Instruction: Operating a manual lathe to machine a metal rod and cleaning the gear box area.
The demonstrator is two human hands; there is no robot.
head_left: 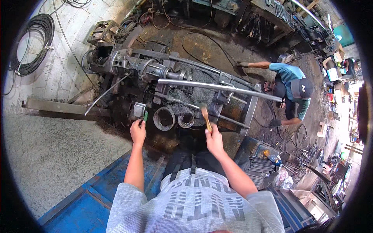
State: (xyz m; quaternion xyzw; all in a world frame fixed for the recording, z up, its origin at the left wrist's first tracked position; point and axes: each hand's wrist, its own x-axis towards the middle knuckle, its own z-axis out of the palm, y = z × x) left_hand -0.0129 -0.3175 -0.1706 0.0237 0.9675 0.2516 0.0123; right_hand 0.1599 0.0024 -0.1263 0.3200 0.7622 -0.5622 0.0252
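One hand [138, 133], the left, pinches a green object [145, 116]; well apart from it, the right hand [214, 141] clasps a wooden-handled brush [206, 117], the machine [156, 70] lying beyond both.

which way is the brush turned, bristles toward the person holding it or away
Away: the right hand grips the near end of the brush, and the bristles are at the far end.
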